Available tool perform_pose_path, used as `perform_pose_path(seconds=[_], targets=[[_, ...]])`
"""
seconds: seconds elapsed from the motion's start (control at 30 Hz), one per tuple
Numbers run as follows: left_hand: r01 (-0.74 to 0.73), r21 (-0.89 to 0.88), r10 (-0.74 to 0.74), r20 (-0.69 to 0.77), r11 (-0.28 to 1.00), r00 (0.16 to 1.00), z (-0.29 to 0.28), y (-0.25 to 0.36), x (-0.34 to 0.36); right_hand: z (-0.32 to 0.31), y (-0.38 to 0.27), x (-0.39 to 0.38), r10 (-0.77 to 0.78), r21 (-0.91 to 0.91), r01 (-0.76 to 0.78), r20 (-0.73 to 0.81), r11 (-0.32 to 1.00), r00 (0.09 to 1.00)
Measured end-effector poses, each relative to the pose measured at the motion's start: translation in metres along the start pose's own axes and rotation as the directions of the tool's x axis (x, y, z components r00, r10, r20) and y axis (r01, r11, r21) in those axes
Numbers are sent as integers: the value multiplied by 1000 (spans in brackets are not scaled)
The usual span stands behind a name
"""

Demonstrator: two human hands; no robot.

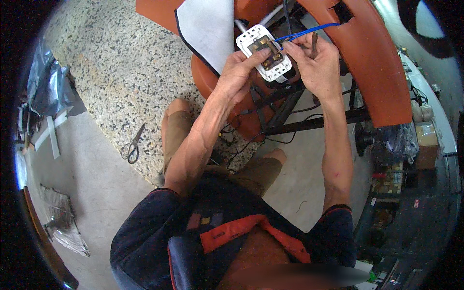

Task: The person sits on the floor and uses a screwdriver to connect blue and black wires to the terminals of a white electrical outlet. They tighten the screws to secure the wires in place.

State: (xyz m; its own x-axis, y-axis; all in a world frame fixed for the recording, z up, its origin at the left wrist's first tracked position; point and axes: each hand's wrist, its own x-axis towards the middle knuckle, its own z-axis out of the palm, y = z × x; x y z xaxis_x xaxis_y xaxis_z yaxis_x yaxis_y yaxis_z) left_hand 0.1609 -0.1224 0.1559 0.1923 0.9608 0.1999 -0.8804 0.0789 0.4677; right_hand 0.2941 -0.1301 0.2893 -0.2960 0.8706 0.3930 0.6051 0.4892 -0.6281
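Note:
My left hand [238,75] grips a white electrical switch or socket plate [279,72], back side up, with its thumb on the dark module and its brass-coloured terminals [261,45]. At the plate's right edge, my right hand [316,67] is closed, thumb and index finger pinching the end of the blue wires [309,30] at the terminals. A thin dark tool [314,42], too small to make out, sticks up from among its fingers. The blue wires run out toward a square cutout [343,13] in an orange-brown curved panel [382,87].
A grey-white lined flap [205,26] and dark metal frame [290,111] with cables surround my hands. Scissors [134,145] lie on a speckled mat [101,67]. Plastic wrapping [48,82] and white strips [52,135] are at left; boxes [427,135] and bagged material [401,140] at right.

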Motion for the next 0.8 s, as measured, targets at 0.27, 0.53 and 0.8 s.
perform_pose_path(seconds=[0.27, 0.53, 0.8], targets=[[87, 14, -82, -216, 996, 973, 6, 18, -16, 3, 2, 1, 110, 364, -145, 115, 920, 987], [-50, 144, 77, -185, 988, 980, 16, 31, -25, 4, 3, -3, 83, 401, -135, 143, 906, 986], [-14, 174, 54, -225, 985, 973, 23, 32, -26, 5, -2, -6, 70, 345, -91, 74, 934, 995]])
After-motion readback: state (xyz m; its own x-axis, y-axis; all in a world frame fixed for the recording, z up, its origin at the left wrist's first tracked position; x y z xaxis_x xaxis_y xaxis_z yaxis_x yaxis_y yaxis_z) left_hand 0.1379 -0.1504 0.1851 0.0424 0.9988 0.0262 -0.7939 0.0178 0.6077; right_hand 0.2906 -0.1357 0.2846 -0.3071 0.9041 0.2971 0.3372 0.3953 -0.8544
